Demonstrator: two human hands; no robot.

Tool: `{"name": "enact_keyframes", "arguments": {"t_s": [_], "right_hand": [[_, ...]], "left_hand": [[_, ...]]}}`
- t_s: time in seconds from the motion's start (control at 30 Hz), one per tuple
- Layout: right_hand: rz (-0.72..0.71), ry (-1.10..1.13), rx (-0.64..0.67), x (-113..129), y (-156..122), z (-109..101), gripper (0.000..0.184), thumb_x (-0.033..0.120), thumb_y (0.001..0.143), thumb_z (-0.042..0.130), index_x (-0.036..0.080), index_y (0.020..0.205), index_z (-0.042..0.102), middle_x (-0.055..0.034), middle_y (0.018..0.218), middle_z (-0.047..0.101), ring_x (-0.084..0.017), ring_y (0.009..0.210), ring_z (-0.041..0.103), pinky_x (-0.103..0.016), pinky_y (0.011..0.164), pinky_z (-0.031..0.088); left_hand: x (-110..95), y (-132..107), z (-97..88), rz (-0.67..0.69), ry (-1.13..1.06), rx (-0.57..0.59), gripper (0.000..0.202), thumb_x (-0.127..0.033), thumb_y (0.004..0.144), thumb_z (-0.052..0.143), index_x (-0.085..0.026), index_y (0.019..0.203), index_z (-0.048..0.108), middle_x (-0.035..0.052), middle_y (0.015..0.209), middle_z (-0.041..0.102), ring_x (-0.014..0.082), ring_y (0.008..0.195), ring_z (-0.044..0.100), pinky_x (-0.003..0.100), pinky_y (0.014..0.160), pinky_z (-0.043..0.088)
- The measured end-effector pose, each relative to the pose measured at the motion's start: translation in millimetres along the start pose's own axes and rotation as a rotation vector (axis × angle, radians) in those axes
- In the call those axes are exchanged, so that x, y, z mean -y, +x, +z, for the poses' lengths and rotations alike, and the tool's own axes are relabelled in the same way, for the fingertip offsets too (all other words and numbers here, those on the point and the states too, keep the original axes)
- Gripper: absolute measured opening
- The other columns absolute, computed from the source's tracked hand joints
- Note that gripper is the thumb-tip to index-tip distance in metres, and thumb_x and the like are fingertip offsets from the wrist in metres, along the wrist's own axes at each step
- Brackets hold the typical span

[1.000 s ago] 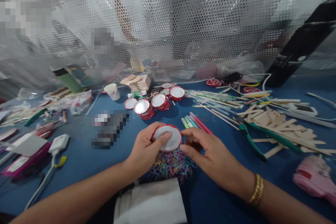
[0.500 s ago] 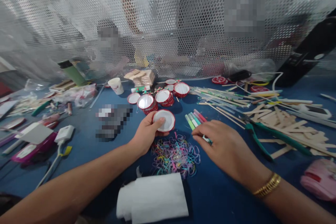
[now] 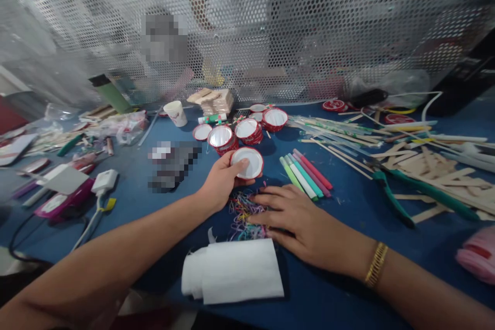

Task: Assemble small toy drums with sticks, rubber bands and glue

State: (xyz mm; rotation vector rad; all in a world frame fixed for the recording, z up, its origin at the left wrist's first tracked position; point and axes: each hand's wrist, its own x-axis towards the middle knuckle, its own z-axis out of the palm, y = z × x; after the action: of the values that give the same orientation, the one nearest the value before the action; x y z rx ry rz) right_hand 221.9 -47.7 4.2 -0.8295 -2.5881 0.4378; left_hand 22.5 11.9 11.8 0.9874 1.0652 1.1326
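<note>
In the middle of the blue table, my left hand grips a jar lid with a red rim and white inside, thumb laid on its face. My right hand lies palm down with fingers spread over a tangled pile of colourful rubber bands, partly covering it. Just beyond that hand, several felt-tip pens in green, white, pink and red lie side by side. More red-rimmed lids stand stacked behind the held one. Folded white cloth rests at the near side of the pile.
Green-handled pliers and many wooden sticks lie at right. Behind the lids are a paper cup and wrapped wooden pieces. A perforated metal screen borders the back. A white plug with cable lies left.
My right hand has moved left from the felt-tip pens onto the rubber bands, its fingers now spread. The pens lie released on the table. My left hand still holds the lid.
</note>
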Motion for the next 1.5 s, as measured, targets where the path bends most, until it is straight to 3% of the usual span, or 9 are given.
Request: {"name": "enact_keyframes", "arguments": {"t_s": [0.2, 0.4, 0.6, 0.73, 1.0, 1.13, 1.27, 1.37, 1.5], "right_hand": [[0.084, -0.084, -0.216, -9.2, 5.8, 4.3, 0.032, 0.027, 0.097, 0.051, 0.026, 0.126, 0.065, -0.0097, 0.127, 0.063, -0.024, 0.120, 0.054, -0.049, 0.105, 0.044], [-0.017, 0.089, -0.118, 14.4, 5.4, -1.6, 0.047, 0.007, 0.090, 0.047, 0.037, 0.120, 0.068, -0.0034, 0.136, 0.057, -0.023, 0.130, 0.045, -0.050, 0.109, 0.038], [0.036, 0.160, 0.061, 31.5, 4.7, -2.8, 0.027, 0.039, 0.092, 0.056, 0.038, 0.116, 0.068, 0.0001, 0.135, 0.058, -0.027, 0.135, 0.039, -0.059, 0.114, 0.025], [0.127, 0.063, -0.016, 22.7, 4.0, -1.4, 0.040, 0.054, 0.094, 0.050, 0.032, 0.124, 0.065, -0.0061, 0.138, 0.057, -0.031, 0.135, 0.038, -0.064, 0.114, 0.019], [0.002, 0.038, -0.108, 11.2, 4.4, -8.0, 0.035, 0.014, 0.091, 0.052, 0.035, 0.111, 0.072, -0.0013, 0.136, 0.059, -0.025, 0.134, 0.040, -0.053, 0.110, 0.033], [0.007, -0.041, -0.069, 6.9, 6.0, -0.2, 0.033, 0.014, 0.091, 0.053, 0.032, 0.111, 0.072, -0.0039, 0.131, 0.062, -0.027, 0.131, 0.042, -0.055, 0.108, 0.036], [0.021, -0.127, -0.208, 0.5, 5.8, -4.1, 0.038, 0.013, 0.091, 0.051, 0.029, 0.122, 0.067, -0.0083, 0.133, 0.061, -0.027, 0.130, 0.044, -0.053, 0.105, 0.039], [0.007, -0.087, -0.203, 1.3, 2.3, -19.8, 0.039, 0.001, 0.081, 0.048, 0.025, 0.101, 0.073, -0.0063, 0.109, 0.070, -0.022, 0.108, 0.056, -0.044, 0.095, 0.045], [0.088, -0.025, 0.056, 9.7, -4.2, -30.5, 0.027, 0.000, 0.072, 0.048, 0.020, 0.062, 0.063, 0.0007, 0.066, 0.062, -0.014, 0.067, 0.055, -0.028, 0.064, 0.041]], "left_hand": [[2.5, 0.0, 0.1, 0.028, 0.010, 0.015, 0.035, -0.030, 0.073, 0.077, -0.016, 0.103, 0.063, 0.0045, 0.089, 0.073, 0.0158, 0.068, 0.069, 0.023, 0.056, 0.056], [2.1, -0.3, 0.7, 0.046, 0.021, 0.004, 0.032, -0.032, 0.075, 0.074, -0.016, 0.101, 0.064, 0.0045, 0.085, 0.072, 0.0160, 0.067, 0.069, 0.019, 0.048, 0.049], [2.2, 0.5, 0.5, 0.036, 0.015, 0.014, 0.031, -0.029, 0.077, 0.071, -0.016, 0.103, 0.062, 0.0042, 0.085, 0.072, 0.0144, 0.064, 0.068, 0.018, 0.047, 0.050], [2.4, 0.2, 0.7, 0.036, 0.027, 0.010, 0.033, -0.031, 0.076, 0.073, -0.016, 0.103, 0.061, 0.0029, 0.082, 0.071, 0.0140, 0.062, 0.067, 0.018, 0.046, 0.050], [1.6, -0.8, 0.3, 0.039, 0.026, -0.024, 0.035, -0.035, 0.073, 0.076, -0.017, 0.101, 0.063, 0.0012, 0.081, 0.070, 0.0132, 0.064, 0.064, 0.019, 0.049, 0.049], [0.2, -0.6, -0.3, 0.021, 0.036, -0.017, 0.037, -0.035, 0.072, 0.076, -0.016, 0.102, 0.063, 0.0027, 0.085, 0.070, 0.0131, 0.065, 0.064, 0.019, 0.050, 0.051], [0.8, 0.1, -0.6, 0.027, 0.033, 0.000, 0.041, -0.036, 0.070, 0.079, -0.016, 0.103, 0.064, 0.0026, 0.084, 0.070, 0.0112, 0.061, 0.061, 0.020, 0.051, 0.052], [1.3, 0.2, -0.3, 0.027, 0.041, -0.020, 0.041, -0.035, 0.070, 0.079, -0.016, 0.104, 0.065, 0.0035, 0.086, 0.070, 0.0122, 0.062, 0.063, 0.021, 0.049, 0.053], [1.1, 0.0, 0.5, 0.021, 0.047, -0.029, 0.041, -0.033, 0.070, 0.080, -0.015, 0.104, 0.065, 0.0041, 0.087, 0.071, 0.0138, 0.065, 0.065, 0.020, 0.048, 0.053]]}}
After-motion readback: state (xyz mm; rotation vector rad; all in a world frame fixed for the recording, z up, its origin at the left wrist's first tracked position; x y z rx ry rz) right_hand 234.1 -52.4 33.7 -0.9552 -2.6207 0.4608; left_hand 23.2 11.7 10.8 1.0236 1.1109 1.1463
